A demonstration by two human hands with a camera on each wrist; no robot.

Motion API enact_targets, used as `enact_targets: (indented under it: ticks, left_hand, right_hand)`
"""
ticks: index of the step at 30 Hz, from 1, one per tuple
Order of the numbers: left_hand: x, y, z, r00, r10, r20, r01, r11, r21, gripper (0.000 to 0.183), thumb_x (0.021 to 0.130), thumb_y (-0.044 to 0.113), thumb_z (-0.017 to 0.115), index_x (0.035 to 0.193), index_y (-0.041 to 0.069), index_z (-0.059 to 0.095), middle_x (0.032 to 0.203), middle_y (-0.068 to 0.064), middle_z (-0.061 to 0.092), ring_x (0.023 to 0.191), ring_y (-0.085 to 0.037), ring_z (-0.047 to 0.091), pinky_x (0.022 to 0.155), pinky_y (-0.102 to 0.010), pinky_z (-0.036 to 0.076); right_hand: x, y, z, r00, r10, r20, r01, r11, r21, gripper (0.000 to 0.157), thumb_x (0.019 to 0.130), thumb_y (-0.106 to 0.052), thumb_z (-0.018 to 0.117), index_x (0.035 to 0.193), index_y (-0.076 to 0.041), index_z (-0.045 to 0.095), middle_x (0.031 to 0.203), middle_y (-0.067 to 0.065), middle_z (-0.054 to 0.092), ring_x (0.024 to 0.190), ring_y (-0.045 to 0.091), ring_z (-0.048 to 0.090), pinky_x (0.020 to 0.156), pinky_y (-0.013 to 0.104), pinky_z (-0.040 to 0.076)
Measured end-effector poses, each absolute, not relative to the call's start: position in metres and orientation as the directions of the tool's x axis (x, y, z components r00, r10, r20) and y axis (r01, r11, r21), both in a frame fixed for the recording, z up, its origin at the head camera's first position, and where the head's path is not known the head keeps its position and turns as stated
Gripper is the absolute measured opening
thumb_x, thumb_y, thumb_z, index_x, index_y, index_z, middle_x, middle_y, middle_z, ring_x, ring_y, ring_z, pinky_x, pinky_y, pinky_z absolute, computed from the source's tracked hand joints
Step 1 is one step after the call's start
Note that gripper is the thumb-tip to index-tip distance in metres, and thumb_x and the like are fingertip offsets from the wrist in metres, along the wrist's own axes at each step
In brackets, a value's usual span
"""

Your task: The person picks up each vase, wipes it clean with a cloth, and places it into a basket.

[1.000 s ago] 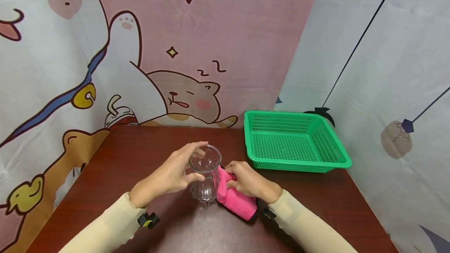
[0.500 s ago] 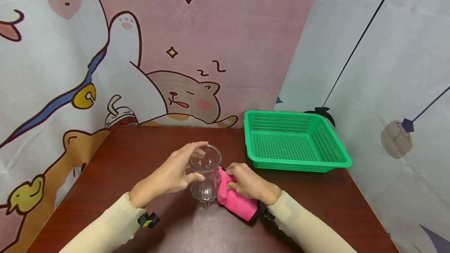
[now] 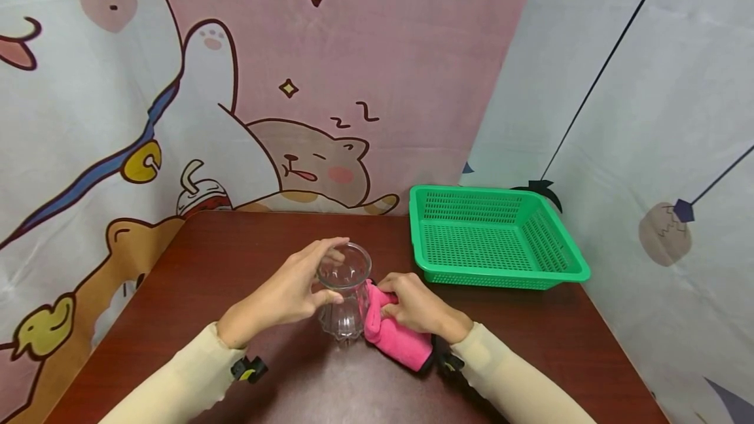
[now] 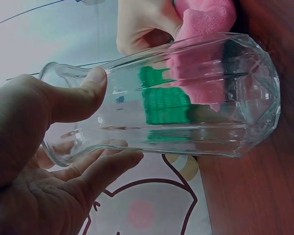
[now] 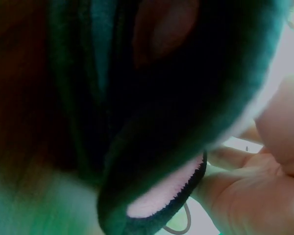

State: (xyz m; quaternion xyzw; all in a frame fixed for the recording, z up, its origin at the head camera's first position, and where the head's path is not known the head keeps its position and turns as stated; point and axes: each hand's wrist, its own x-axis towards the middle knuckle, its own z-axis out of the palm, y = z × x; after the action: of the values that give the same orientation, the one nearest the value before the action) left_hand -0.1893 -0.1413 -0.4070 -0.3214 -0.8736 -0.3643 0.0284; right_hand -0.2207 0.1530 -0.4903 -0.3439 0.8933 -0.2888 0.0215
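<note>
A clear glass vase [image 3: 343, 322] with a flared rim and a faceted base stands upright on the table in the head view. My left hand [image 3: 294, 288] grips it by the neck, thumb on the near side and fingers round the far side. On the vase's right, my right hand [image 3: 415, 304] holds a bunched pink cloth [image 3: 405, 347] with a dark underside. The cloth lies right at the glass wall; in the left wrist view its pink pile [image 4: 198, 73] shows through the vase. Dark, blurred folds of the cloth [image 5: 152, 127] fill most of the right wrist view.
A green plastic basket [image 3: 501, 275] with slotted walls stands at the back right of the brown table [image 3: 253, 241]. Printed cartoon curtains [image 3: 412, 84] hang right behind the table and along its sides.
The right hand and the cloth have shifted very slightly toward the person since the first frame. Left hand and vase have held still.
</note>
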Motion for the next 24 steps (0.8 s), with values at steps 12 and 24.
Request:
enact_targets:
  ticks: [12, 24]
  left_hand:
    - [-0.189, -0.141, -0.407, -0.798, 0.535, 0.279, 0.572, 0.525, 0.63, 0.099, 0.092, 0.006, 0.1, 0.174, 0.012, 0.045, 0.147, -0.013, 0.072, 0.135, -0.035, 0.078, 0.092, -0.033, 0.07]
    - [-0.19, -0.142, -0.408, -0.796, 0.537, 0.28, 0.571, 0.509, 0.645, 0.098, 0.092, 0.003, 0.099, 0.174, 0.012, 0.045, 0.146, -0.015, 0.072, 0.134, -0.038, 0.079, 0.091, -0.031, 0.07]
  right_hand:
    - [-0.221, 0.153, -0.486, -0.771, -0.596, 0.223, -0.6, 0.564, -0.568, 0.025, 0.096, -0.002, 0.091, 0.119, -0.012, 0.091, 0.12, 0.001, 0.087, 0.119, 0.018, 0.083, 0.106, 0.041, 0.068]
    - [-0.222, 0.148, -0.463, -0.762, -0.567, 0.313, -0.621, 0.501, -0.603, 0.034, 0.093, -0.001, 0.092, 0.125, -0.011, 0.09, 0.122, -0.003, 0.086, 0.117, 0.014, 0.081, 0.101, 0.036, 0.067]
